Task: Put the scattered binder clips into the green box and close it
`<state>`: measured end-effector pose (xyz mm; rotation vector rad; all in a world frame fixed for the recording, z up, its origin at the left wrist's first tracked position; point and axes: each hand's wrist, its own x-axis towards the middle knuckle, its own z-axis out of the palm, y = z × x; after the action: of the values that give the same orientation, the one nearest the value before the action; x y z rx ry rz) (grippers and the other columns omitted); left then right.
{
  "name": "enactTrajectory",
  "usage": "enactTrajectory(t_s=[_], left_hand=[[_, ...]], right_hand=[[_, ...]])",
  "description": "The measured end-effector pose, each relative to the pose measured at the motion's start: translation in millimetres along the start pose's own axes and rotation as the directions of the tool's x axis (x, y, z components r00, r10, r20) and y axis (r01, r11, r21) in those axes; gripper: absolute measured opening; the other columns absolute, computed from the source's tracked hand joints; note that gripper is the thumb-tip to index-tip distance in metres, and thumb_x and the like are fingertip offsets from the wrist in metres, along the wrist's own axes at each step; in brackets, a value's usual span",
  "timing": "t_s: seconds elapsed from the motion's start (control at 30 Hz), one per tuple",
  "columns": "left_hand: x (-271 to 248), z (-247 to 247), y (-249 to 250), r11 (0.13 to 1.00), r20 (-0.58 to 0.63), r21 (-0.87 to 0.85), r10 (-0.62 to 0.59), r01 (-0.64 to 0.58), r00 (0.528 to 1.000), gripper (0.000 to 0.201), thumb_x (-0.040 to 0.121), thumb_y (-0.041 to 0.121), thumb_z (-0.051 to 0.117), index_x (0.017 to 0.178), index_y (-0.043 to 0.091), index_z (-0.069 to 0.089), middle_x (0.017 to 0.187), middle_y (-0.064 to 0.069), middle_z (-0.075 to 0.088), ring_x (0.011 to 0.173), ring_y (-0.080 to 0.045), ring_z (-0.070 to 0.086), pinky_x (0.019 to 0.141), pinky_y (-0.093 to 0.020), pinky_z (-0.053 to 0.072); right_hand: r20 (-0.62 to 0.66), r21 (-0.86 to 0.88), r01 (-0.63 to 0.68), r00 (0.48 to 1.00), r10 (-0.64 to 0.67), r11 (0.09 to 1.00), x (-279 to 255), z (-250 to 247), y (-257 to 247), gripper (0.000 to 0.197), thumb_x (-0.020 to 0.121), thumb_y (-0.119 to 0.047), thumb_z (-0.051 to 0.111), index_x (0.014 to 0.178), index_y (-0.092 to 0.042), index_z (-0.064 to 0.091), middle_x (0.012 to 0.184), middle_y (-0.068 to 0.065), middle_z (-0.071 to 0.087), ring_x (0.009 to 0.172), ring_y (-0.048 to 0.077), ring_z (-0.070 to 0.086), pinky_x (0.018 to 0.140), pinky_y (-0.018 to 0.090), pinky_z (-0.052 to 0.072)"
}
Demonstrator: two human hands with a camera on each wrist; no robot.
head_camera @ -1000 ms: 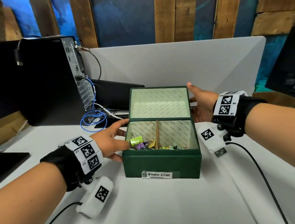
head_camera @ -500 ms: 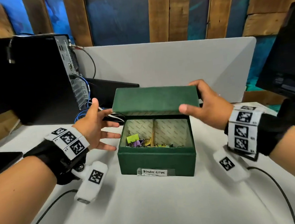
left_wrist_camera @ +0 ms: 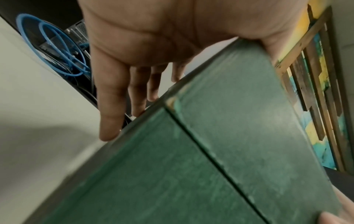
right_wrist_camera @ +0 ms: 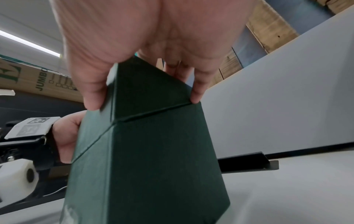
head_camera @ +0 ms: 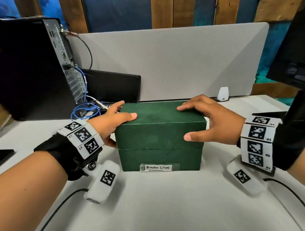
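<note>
Head view. The green box (head_camera: 159,137) is recorded at frame centre on the white table (head_camera: 158,209), lid down, a thin seam shown across its front above a taped label (head_camera: 158,167) reading "Binder Clips". No binder clips are seen outside the box; those inside are hidden. The left hand (head_camera: 110,124) is laid over the lid's left edge, thumb on top, fingers down the far side. The right hand (head_camera: 211,120) is spread over the lid's right corner, fingers arched on top, thumb pressed to the front face. The lid is grasped by both hands. A computer tower (head_camera: 29,72) and blue cable (head_camera: 84,111) are noted at upper left, a grey divider (head_camera: 179,61) behind.

Left wrist view. The left hand (left_wrist_camera: 153,45) is seen from the palm at top, fingers (left_wrist_camera: 111,106) extended down past the box's (left_wrist_camera: 210,151) rear edge, nearly straight. A dark seam is shown running diagonally across the green side.

Right wrist view. The right hand (right_wrist_camera: 143,45) is seen at top, thumb and fingers straddling the lid corner of the box (right_wrist_camera: 149,151); the seam appears closed there.

Step judged: seating the lid. Even downward pressure at both ends is advised, so that the seam is shut all round without skewing.
</note>
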<state>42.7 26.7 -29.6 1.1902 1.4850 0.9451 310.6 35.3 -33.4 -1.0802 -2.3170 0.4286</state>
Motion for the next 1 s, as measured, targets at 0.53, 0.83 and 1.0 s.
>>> enactTrajectory(t_s=[0.53,0.83,1.0], left_hand=[[54,-7,15,1.0,0.063,0.007,-0.025,0.025,0.998,0.061,0.064,0.029,0.063,0.115,0.05,0.037,0.103,0.021,0.051,0.089,-0.013,0.059,0.079,-0.042,0.052],[55,-8,11,0.996,0.101,-0.075,-0.048,0.056,0.994,0.072,0.059,0.026,0.064,0.119,0.053,0.035,0.111,0.024,0.052,0.091,-0.012,0.061,0.074,-0.035,0.052],[54,-10,24,0.991,0.143,-0.079,-0.098,0.11,0.985,0.089,0.06,0.02,0.075,0.132,0.047,0.03,0.123,0.014,0.048,0.092,-0.005,0.059,0.064,-0.028,0.053]], right_hand=[[-0.044,0.041,-0.032,0.998,0.034,0.999,44,9,32,0.06,0.051,-0.06,0.065,0.107,-0.057,0.043,0.107,-0.027,0.036,0.124,0.015,0.039,0.102,0.016,0.023],[0.013,0.019,-0.077,0.997,0.077,0.997,41,7,31,0.07,0.055,-0.06,0.064,0.12,-0.051,0.038,0.116,-0.017,0.037,0.119,0.003,0.03,0.098,-0.006,0.009],[0.202,0.031,-0.171,0.966,0.161,0.985,46,-27,10,0.049,0.072,-0.035,0.073,0.111,-0.048,0.047,0.124,-0.016,0.041,0.119,0.003,0.037,0.096,0.003,0.02]])
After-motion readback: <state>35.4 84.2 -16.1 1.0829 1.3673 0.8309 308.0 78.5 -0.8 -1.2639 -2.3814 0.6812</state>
